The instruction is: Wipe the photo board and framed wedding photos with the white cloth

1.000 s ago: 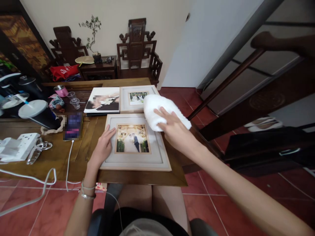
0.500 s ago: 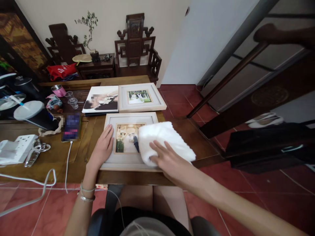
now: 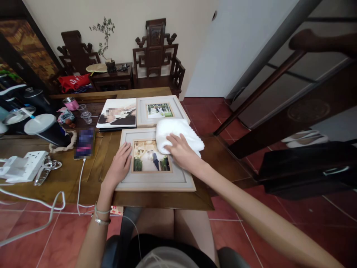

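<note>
A light wooden picture frame (image 3: 156, 181) lies flat at the table's front edge, a photo of a couple in its middle. My left hand (image 3: 122, 160) rests with fingers stretched flat along the left side of the frame. A folded white towel (image 3: 175, 134) covers the frame's upper right corner and hangs past its right side. My right hand (image 3: 181, 150) presses on the towel, its fingers bent into the cloth and part of the thumb hidden. Behind lie a second picture frame (image 3: 142, 111) with a photo and a white-bordered photo album or panel (image 3: 119, 106).
On the left of the wooden table (image 3: 95, 178) are a charging phone (image 3: 84, 143), a power strip (image 3: 35, 163), a clear hair claw (image 3: 48, 169), a lidded dark cup (image 3: 46, 130) and a pink mug (image 3: 70, 104). A white cable (image 3: 55, 206) crosses the front edge.
My right hand has moved the towel up and away from me, from the frame's lower right to its upper right corner. More of the photo shows. My left hand stays on the frame.
</note>
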`<state>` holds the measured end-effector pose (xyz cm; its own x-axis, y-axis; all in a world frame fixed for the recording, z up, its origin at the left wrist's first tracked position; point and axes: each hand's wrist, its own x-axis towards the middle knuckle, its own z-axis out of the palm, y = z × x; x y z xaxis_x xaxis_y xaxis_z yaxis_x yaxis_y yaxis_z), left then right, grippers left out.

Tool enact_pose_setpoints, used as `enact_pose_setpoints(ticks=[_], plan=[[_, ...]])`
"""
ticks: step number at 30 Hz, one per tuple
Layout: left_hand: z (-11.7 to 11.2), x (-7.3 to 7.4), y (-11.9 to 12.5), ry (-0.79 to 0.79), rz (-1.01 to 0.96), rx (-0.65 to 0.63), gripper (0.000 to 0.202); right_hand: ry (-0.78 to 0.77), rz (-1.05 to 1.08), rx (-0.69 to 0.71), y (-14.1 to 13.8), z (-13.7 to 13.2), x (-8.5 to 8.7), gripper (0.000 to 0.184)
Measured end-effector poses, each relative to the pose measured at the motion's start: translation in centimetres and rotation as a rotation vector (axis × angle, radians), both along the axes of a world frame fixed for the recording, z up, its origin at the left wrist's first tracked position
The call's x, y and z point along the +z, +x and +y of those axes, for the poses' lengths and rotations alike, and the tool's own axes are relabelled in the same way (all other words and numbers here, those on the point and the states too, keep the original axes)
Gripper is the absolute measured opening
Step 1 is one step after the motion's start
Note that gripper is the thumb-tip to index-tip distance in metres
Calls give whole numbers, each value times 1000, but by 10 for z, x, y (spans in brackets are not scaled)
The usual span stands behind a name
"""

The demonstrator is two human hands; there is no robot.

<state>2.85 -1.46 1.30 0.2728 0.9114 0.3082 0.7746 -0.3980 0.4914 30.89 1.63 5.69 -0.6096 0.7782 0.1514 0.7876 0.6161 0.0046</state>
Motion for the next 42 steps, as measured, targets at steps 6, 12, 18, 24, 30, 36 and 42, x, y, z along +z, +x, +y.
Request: enact_pose_setpoints(ticks=[6,12,18,24,30,36,42], plan=[[2,-1,0,-9,14,13,48,-123,-20,107,9,-78,14,43],[3,-6,0,-6,7,10,48,-214,60,111,10,-100,41,46],[1,-2,0,-23,13,14,48,-70,97,-49,-1,-19,32,49],[1,1,0,17,2,17,46,63,-114,-53,-17,27,11,43],[3,1,-1,9,-11,1,48,31,-160,70,-5,-37,5,28],[4,-4,0,20,-14,2,47,-129,-165,229,10,-105,24,43],[2,-2,-1,-7,0,-17,47,-82,-4,42,6,-63,23,54]])
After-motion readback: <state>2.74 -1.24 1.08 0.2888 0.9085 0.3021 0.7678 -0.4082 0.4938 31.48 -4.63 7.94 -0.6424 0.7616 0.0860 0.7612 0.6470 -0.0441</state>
